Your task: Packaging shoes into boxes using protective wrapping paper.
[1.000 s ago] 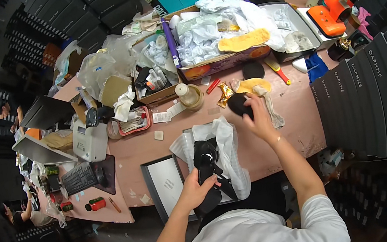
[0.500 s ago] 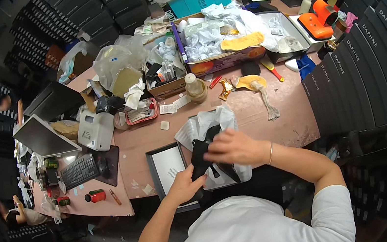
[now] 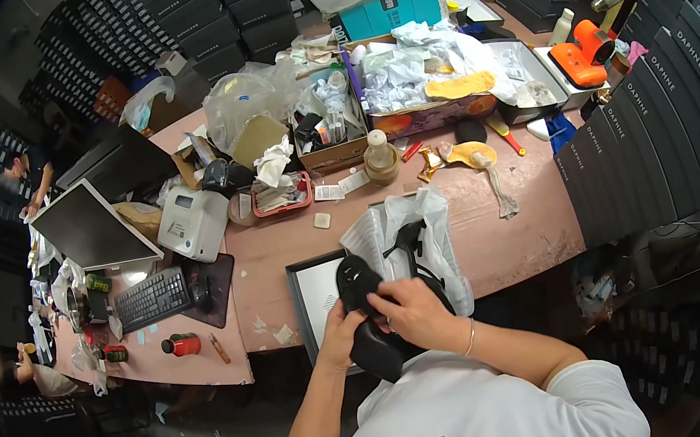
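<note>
Close in front of my body I hold a black shoe with both hands. My left hand grips it from the left side, fingers closed around it. My right hand pinches at its upper part, and the fingertips partly hide what they grip there. Just beyond my right hand lies a box lined with crumpled white tissue paper, with another black shoe partly visible in the paper. To the left, a shallow black tray or lid with a white inside sits partly under my left hand.
Across the pink table stand a glue bottle, a red basket and a carton of crumpled paper. A keyboard, monitor and label printer are left. Stacked dark shoeboxes rise at right.
The black shoe has come out of the tissue-lined box, nearer my body and turned. My right hand has come down and left onto it. The whole view has shifted slightly.
</note>
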Action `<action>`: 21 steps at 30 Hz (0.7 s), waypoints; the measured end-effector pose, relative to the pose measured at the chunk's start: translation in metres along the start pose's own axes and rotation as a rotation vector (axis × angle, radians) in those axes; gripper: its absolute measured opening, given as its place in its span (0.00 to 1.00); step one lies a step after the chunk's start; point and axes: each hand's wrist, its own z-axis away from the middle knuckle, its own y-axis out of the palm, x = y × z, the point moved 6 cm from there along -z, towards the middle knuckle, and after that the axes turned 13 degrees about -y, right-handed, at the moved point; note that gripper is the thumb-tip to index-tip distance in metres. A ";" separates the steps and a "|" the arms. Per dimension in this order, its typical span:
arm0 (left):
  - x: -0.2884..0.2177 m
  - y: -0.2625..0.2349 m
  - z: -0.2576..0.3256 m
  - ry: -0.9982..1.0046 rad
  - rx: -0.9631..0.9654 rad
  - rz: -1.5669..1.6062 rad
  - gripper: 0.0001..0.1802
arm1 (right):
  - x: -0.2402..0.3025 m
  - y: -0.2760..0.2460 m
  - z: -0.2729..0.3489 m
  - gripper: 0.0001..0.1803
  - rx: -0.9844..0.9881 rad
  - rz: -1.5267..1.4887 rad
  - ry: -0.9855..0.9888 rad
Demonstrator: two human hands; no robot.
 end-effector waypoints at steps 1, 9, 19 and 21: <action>0.000 -0.009 -0.001 0.043 -0.046 0.016 0.11 | -0.005 0.022 0.019 0.25 0.196 -0.174 0.105; -0.008 -0.054 -0.035 0.128 -0.436 -1.447 0.24 | -0.080 -0.047 0.090 0.22 0.026 -0.280 0.576; 0.120 -0.002 -0.193 -0.301 -0.167 -0.026 0.16 | -0.114 -0.024 0.144 0.22 -0.337 -0.699 0.931; 0.096 0.009 -0.170 -0.208 -0.182 -0.135 0.14 | -0.124 -0.014 0.164 0.22 -0.470 -0.872 1.086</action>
